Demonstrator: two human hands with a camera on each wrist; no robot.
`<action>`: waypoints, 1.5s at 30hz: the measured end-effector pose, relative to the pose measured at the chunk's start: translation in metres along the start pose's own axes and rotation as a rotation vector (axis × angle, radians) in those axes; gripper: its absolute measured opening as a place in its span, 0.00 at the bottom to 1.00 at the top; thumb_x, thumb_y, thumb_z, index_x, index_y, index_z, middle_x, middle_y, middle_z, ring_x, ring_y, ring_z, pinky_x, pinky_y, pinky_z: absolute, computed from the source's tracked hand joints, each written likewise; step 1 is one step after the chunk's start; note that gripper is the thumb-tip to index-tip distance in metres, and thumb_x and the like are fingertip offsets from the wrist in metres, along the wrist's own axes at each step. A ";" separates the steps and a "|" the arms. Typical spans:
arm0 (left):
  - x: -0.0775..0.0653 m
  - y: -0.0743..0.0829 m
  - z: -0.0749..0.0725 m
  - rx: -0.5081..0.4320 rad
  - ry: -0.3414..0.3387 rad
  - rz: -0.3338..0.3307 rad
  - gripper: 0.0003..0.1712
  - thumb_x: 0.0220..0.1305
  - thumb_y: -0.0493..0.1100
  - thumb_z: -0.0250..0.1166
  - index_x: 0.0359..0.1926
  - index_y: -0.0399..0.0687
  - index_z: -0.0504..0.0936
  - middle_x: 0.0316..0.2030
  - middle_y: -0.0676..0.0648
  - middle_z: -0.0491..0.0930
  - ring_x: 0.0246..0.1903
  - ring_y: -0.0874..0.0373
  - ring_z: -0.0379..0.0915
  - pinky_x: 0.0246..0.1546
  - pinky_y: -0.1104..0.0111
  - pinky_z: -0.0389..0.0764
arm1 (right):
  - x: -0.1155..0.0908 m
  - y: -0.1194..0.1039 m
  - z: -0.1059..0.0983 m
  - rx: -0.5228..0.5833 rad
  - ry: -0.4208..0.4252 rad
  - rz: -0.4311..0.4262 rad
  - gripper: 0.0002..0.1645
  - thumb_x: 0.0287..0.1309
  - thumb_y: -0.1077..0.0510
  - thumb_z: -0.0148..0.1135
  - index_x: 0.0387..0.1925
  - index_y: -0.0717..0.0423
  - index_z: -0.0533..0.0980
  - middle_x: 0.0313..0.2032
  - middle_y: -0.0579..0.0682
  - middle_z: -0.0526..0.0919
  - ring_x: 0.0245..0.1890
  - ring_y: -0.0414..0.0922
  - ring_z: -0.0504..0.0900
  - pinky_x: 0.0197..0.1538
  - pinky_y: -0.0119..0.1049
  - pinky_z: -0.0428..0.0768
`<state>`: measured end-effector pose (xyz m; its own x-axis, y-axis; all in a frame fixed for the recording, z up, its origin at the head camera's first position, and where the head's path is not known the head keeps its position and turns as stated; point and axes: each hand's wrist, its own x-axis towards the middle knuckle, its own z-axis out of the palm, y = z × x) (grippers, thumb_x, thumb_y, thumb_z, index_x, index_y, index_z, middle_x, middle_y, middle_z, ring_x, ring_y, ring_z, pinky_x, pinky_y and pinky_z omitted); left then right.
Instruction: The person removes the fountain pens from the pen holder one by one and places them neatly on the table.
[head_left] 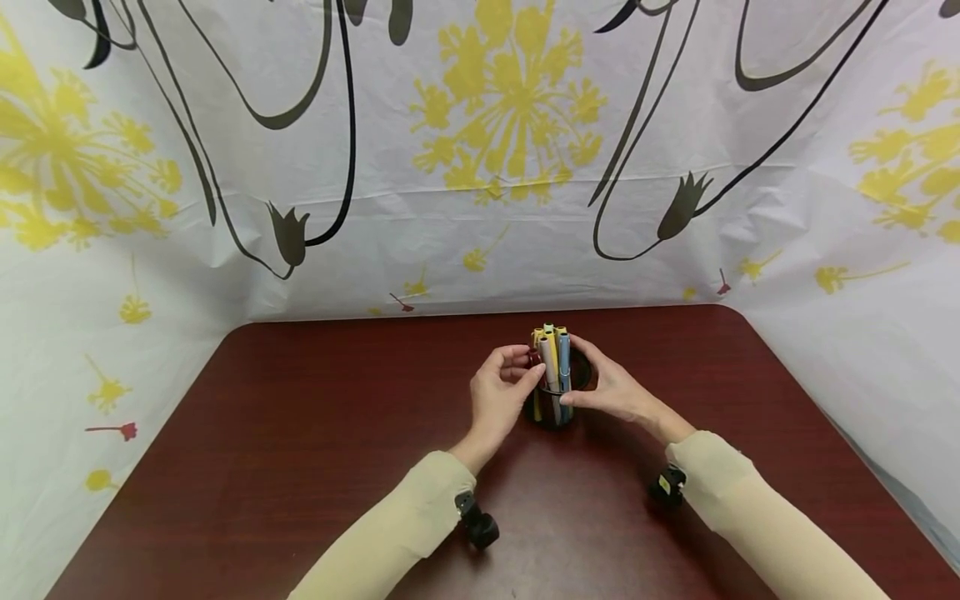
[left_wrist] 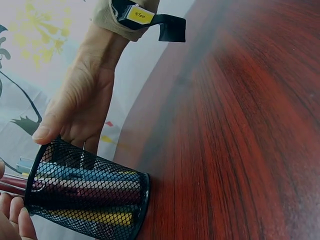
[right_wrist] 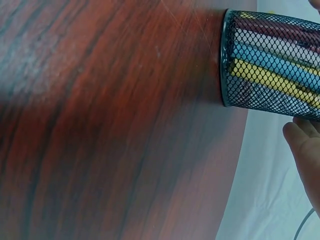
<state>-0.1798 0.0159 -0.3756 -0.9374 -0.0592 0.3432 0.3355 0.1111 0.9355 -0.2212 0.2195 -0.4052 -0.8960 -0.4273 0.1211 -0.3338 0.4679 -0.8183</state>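
A black mesh pen cup (head_left: pixel 551 419) stands upright on the table, holding several pens and markers (left_wrist: pixel 90 182) in yellow, blue, grey and dark red. My right hand (head_left: pixel 618 392) grips the cup at its rim from the right. In the left wrist view the right thumb (left_wrist: pixel 44 133) lies on that rim. From the left, my left hand (head_left: pixel 497 398) pinches a dark red pen (head_left: pixel 535 358) between thumb and fingers, its lower part inside the cup. Only a few left fingertips (left_wrist: pixel 17 212) show at the left wrist view's corner.
The dark reddish wooden table (head_left: pixel 337 433) reaches to the wall on its far side. A white cloth (head_left: pixel 480 250) with yellow flowers and grey stems hangs behind and beside it. Small black cameras (head_left: pixel 477 521) are strapped at both wrists.
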 end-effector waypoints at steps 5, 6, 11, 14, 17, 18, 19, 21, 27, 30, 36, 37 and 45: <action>0.008 -0.027 0.009 0.014 0.031 0.014 0.17 0.54 0.41 0.71 0.45 0.43 0.81 0.38 0.43 0.83 0.33 0.55 0.80 0.32 0.75 0.79 | 0.000 0.000 0.001 0.004 0.001 0.019 0.59 0.48 0.53 0.72 0.72 0.59 0.45 0.70 0.65 0.51 0.69 0.63 0.50 0.62 0.64 0.59; 0.008 -0.027 0.009 0.012 0.032 0.014 0.17 0.54 0.40 0.71 0.45 0.43 0.80 0.38 0.43 0.83 0.33 0.54 0.80 0.32 0.74 0.79 | 0.000 0.000 0.001 0.008 0.002 0.018 0.59 0.48 0.53 0.72 0.72 0.59 0.45 0.69 0.65 0.52 0.69 0.63 0.51 0.62 0.64 0.59; 0.012 -0.033 0.013 0.053 0.043 0.026 0.17 0.53 0.42 0.71 0.45 0.46 0.80 0.37 0.46 0.83 0.32 0.58 0.78 0.33 0.74 0.79 | 0.002 0.001 0.000 0.006 -0.002 0.021 0.59 0.48 0.54 0.72 0.72 0.61 0.45 0.69 0.66 0.52 0.68 0.63 0.52 0.62 0.64 0.59; 0.013 -0.034 0.014 0.094 0.054 0.019 0.17 0.53 0.43 0.72 0.44 0.48 0.81 0.36 0.48 0.83 0.31 0.59 0.77 0.33 0.74 0.78 | 0.002 0.002 0.000 0.007 -0.003 0.034 0.59 0.48 0.55 0.72 0.71 0.62 0.45 0.69 0.67 0.51 0.68 0.63 0.53 0.62 0.64 0.60; 0.014 -0.034 0.015 0.146 0.068 0.012 0.15 0.52 0.44 0.72 0.42 0.49 0.81 0.35 0.50 0.83 0.30 0.60 0.77 0.33 0.74 0.77 | 0.002 0.002 0.001 0.012 0.002 0.043 0.58 0.48 0.56 0.72 0.71 0.62 0.46 0.69 0.66 0.51 0.68 0.63 0.53 0.62 0.63 0.60; 0.014 -0.035 0.015 0.164 0.073 0.007 0.15 0.52 0.45 0.72 0.42 0.50 0.81 0.35 0.51 0.83 0.30 0.61 0.76 0.33 0.74 0.77 | 0.002 0.002 0.001 0.015 0.002 0.046 0.58 0.48 0.56 0.72 0.71 0.62 0.46 0.69 0.66 0.51 0.68 0.63 0.53 0.62 0.63 0.60; 0.015 -0.035 0.015 0.182 0.077 0.002 0.15 0.52 0.45 0.72 0.41 0.50 0.81 0.35 0.51 0.83 0.30 0.61 0.76 0.33 0.74 0.77 | 0.002 0.002 0.001 0.017 0.002 0.047 0.58 0.48 0.56 0.72 0.71 0.62 0.46 0.69 0.66 0.51 0.68 0.63 0.53 0.62 0.63 0.60; 0.014 -0.036 0.016 0.217 0.083 -0.011 0.14 0.52 0.47 0.73 0.40 0.51 0.82 0.35 0.53 0.84 0.29 0.62 0.75 0.32 0.74 0.76 | 0.002 0.003 0.001 0.019 0.000 0.051 0.58 0.48 0.56 0.72 0.71 0.63 0.46 0.69 0.66 0.51 0.68 0.63 0.52 0.62 0.63 0.59; 0.015 -0.036 0.019 0.310 0.083 -0.054 0.16 0.51 0.52 0.72 0.40 0.57 0.81 0.35 0.58 0.83 0.30 0.65 0.75 0.29 0.73 0.74 | 0.002 0.003 0.002 0.004 0.004 0.060 0.57 0.49 0.53 0.71 0.71 0.64 0.46 0.69 0.67 0.51 0.69 0.63 0.51 0.63 0.64 0.58; 0.016 -0.036 0.020 0.337 0.084 -0.066 0.16 0.51 0.54 0.72 0.40 0.58 0.81 0.34 0.59 0.82 0.30 0.66 0.74 0.28 0.73 0.73 | 0.003 0.004 0.002 0.003 0.011 0.056 0.57 0.49 0.52 0.71 0.70 0.63 0.47 0.69 0.66 0.52 0.68 0.62 0.52 0.63 0.64 0.57; 0.017 -0.036 0.021 0.331 0.100 -0.070 0.15 0.52 0.54 0.71 0.40 0.58 0.81 0.33 0.59 0.81 0.29 0.66 0.73 0.27 0.73 0.72 | 0.004 0.005 0.003 0.009 0.021 0.039 0.56 0.48 0.52 0.72 0.70 0.62 0.48 0.68 0.65 0.55 0.68 0.60 0.54 0.64 0.63 0.58; 0.017 -0.036 0.021 0.325 0.102 -0.068 0.14 0.52 0.54 0.71 0.40 0.58 0.81 0.33 0.59 0.82 0.29 0.66 0.73 0.27 0.73 0.73 | 0.004 0.004 0.003 0.009 0.021 0.040 0.56 0.48 0.52 0.72 0.70 0.62 0.48 0.68 0.64 0.54 0.68 0.60 0.54 0.63 0.63 0.57; 0.018 -0.034 0.017 0.264 0.111 0.001 0.11 0.55 0.47 0.70 0.39 0.52 0.83 0.33 0.54 0.83 0.33 0.61 0.78 0.34 0.71 0.77 | 0.003 0.005 0.004 -0.005 0.024 0.064 0.58 0.48 0.51 0.71 0.71 0.62 0.46 0.69 0.65 0.52 0.69 0.62 0.51 0.64 0.64 0.57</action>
<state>-0.2094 0.0276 -0.4029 -0.9161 -0.1659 0.3650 0.2870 0.3646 0.8858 -0.2245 0.2172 -0.4111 -0.9224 -0.3773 0.0821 -0.2767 0.4975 -0.8222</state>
